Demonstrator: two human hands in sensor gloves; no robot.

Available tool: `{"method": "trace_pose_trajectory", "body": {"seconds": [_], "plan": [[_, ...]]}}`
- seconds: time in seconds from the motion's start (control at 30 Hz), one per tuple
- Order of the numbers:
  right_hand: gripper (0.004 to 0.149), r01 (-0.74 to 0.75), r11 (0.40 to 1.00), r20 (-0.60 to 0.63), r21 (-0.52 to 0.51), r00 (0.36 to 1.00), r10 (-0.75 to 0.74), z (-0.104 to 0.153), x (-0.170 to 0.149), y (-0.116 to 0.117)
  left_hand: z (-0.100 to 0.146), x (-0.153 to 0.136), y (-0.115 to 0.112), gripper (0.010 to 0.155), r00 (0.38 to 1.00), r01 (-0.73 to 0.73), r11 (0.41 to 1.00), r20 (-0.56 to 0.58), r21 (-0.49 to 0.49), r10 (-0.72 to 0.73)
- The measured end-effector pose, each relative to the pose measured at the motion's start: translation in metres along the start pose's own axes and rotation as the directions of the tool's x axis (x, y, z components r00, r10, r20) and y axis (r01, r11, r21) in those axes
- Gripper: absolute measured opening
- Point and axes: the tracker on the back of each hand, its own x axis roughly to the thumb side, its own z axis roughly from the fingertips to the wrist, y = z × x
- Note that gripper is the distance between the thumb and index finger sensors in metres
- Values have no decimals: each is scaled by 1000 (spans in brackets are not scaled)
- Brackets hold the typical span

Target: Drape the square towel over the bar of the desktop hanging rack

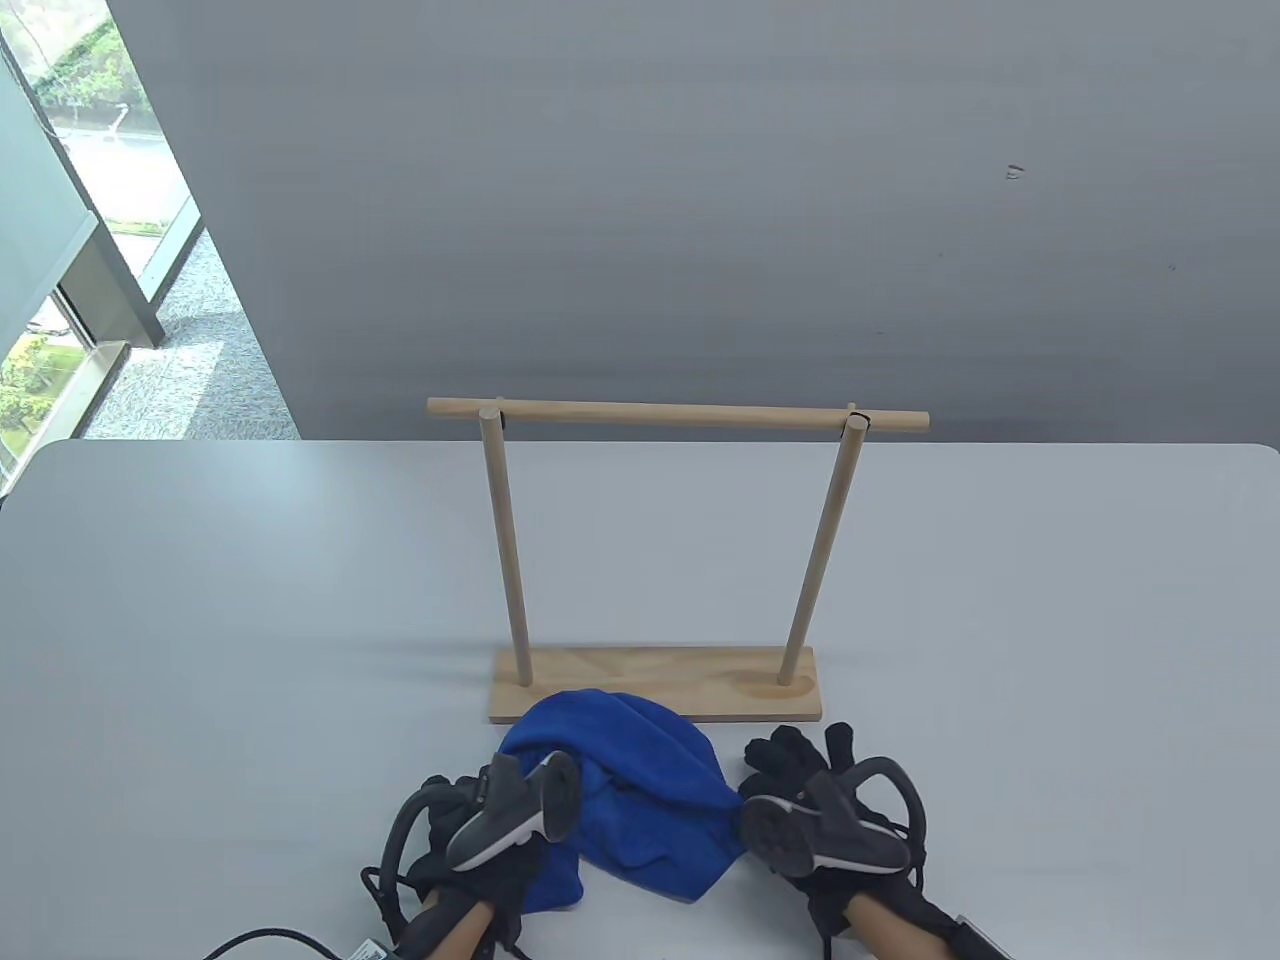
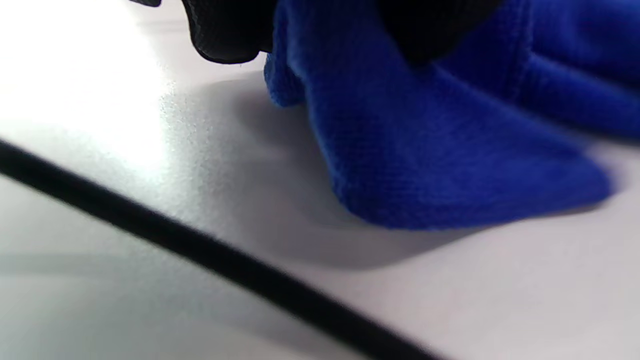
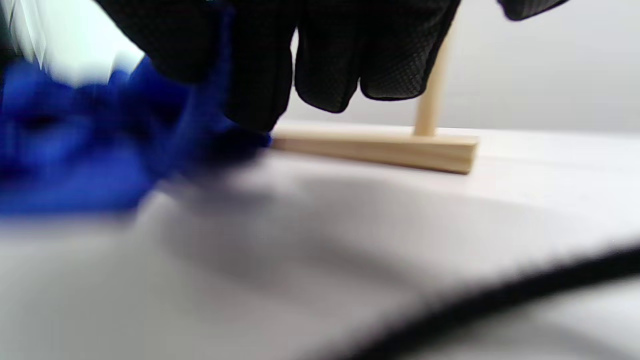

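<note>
Blue towel (image 1: 640, 790) bunched on table (image 1: 250, 620), near side of wooden rack (image 1: 660, 560), touching its base. Left hand (image 1: 480, 840) grips towel's left edge; right hand (image 1: 810, 800) at right edge, grip unclear.

Plush blue cloth towel (image 1: 640, 790); matt pale wood rack (image 1: 660, 560); smooth table (image 1: 200, 620).

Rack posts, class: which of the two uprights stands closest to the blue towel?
The left post: the towel overlaps the base near its foot, while the right post stands clear.
</note>
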Motion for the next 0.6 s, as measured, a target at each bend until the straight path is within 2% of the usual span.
{"method": "trace_pose_trajectory", "body": {"seconds": [0.03,0.1,0.17,0.2,0.23,0.3,0.33,0.37,0.4,0.43,0.47,0.5,0.57,0.6], "plan": [[39,148,987,-35,-66,988,-151,7,-16,-16,3,-12,6,44,989,-142,990,31,9,142],[40,425,879,-58,-217,893,-446,25,-51,-46,7,-42,16,41,865,-484,875,143,-13,481],[40,548,783,-68,-293,805,-589,37,-75,-64,7,-66,17,41,657,-718,687,217,-112,722],[41,591,746,-80,-305,765,-639,44,-89,-73,6,-76,15,42,499,-821,541,233,-179,835],[41,620,730,-80,-287,744,-663,48,-97,-79,3,-83,12,42,339,-889,395,246,-233,908],[41,629,733,-114,-257,734,-670,49,-102,-85,-3,-85,5,45,127,-950,178,204,-258,971],[41,616,750,-149,-242,740,-656,48,-103,-83,-6,-84,1,48,74,-972,107,158,-210,985],[41,590,769,-185,-248,750,-635,49,-103,-80,-7,-83,-2,54,57,-986,76,131,-147,990],[42,522,803,-241,-288,772,-589,49,-103,-76,-8,-81,-5,53,58,-997,64,114,-49,992],[42,424,843,-287,-331,806,-518,51,-104,-69,-8,-79,-6,51,108,-993,101,117,64,987],[44,372,865,-303,-337,827,-474,51,-105,-64,-9,-78,-7,51,157,-984,146,118,102,981],[47,321,902,-329,-288,851,-409,50,-107,-55,-8,-77,-6,53,244,-968,236,98,83,965],[58,266,953,-414,-144,859,-302,49,-111,-46,-7,-74,-4,57,400,-916,399,82,37,913],[58,231,968,-433,-99,866,-251,50,-113,-45,-4,-71,-2,59,488,-873,485,94,47,868]]}}
